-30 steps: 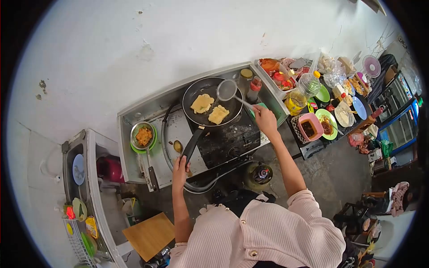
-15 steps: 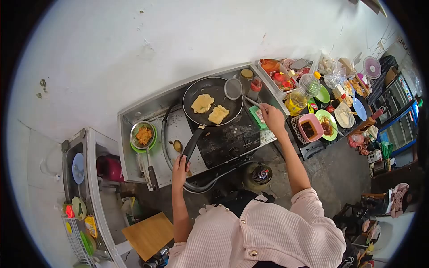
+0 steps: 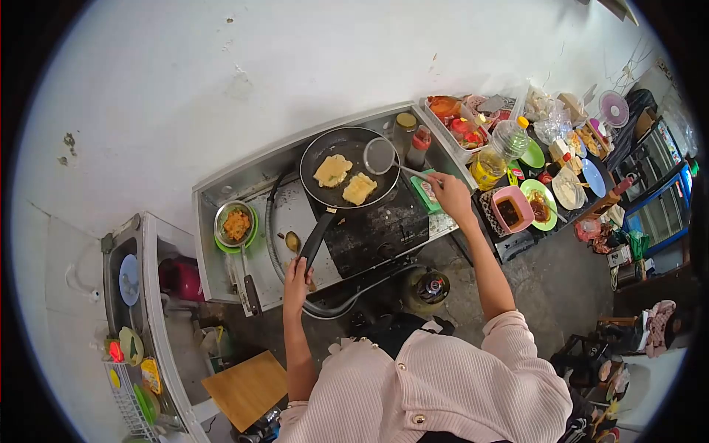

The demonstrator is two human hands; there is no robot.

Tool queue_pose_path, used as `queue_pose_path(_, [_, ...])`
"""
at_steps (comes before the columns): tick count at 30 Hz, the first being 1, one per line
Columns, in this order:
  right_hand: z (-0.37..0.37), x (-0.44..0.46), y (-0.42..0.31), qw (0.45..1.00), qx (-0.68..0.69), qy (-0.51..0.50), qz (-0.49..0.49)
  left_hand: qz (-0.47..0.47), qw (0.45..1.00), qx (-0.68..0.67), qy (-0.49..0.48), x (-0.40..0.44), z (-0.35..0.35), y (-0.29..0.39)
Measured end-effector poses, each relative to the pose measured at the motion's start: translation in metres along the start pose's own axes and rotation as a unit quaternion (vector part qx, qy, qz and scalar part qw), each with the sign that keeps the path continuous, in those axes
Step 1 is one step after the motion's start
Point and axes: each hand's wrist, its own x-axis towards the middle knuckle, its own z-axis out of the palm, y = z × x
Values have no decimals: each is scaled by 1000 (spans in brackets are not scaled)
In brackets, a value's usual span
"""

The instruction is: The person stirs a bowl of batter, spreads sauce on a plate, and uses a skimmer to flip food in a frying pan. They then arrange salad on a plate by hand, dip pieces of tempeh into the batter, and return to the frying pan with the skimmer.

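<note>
My left hand is closed round the black handle of a frying pan on the black stove. Two flat yellow pieces of food, one at the left and one lower right, lie apart in the pan. With my right hand I grip the handle of a small round strainer, whose bowl is over the pan's right part, clear of both pieces.
A second strainer with orange food rests on a green dish at the left. Jars and a red-capped bottle stand right of the pan. Further right are an oil bottle, a pink bowl and a green plate.
The strainer in my right hand first moved right towards the pan's edge, then slightly back left and down over the pan. My left hand has kept its hold on the pan handle.
</note>
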Motion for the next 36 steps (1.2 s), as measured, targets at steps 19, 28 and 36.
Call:
queue_pose_path(19, [23, -2, -10, 998, 17, 51, -12, 5, 1000, 0, 12, -4, 2, 2])
queue_pose_path(28, [40, 9, -12, 999, 28, 39, -4, 0, 1000, 0, 15, -1, 1, -2])
queue_pose_path(36, [45, 15, -18, 997, 43, 43, -51, 2, 1000, -8, 12, -1, 1, -2])
